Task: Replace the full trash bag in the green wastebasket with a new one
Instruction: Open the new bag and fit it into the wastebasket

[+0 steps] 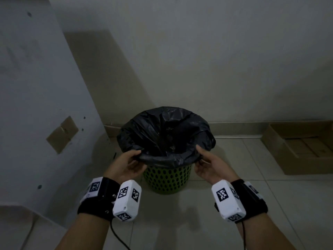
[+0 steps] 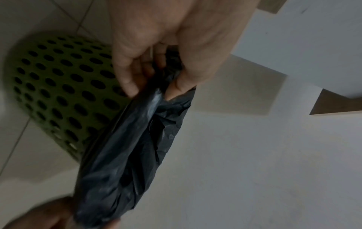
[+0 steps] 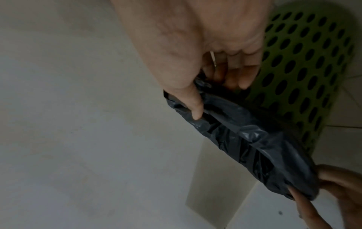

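Observation:
A green perforated wastebasket (image 1: 166, 179) stands on the tiled floor against the wall. A black trash bag (image 1: 165, 134) lines it, its mouth spread wide and folded over the rim. My left hand (image 1: 134, 159) pinches the bag's near edge at the left, thumb on top and fingers curled beneath. My right hand (image 1: 200, 157) pinches the near edge at the right the same way. The left wrist view shows the left hand (image 2: 154, 80) gripping the black bag (image 2: 127, 147) beside the wastebasket (image 2: 64, 93). The right wrist view shows the right hand (image 3: 207, 93) on the bag (image 3: 245, 136) next to the wastebasket (image 3: 305, 69).
An open cardboard box (image 1: 301, 147) sits on the floor at the right, by the wall. A pale cabinet panel (image 1: 36, 105) with a taped cardboard patch (image 1: 62, 134) rises at the left. Tiled floor (image 1: 180, 222) lies in front of the basket.

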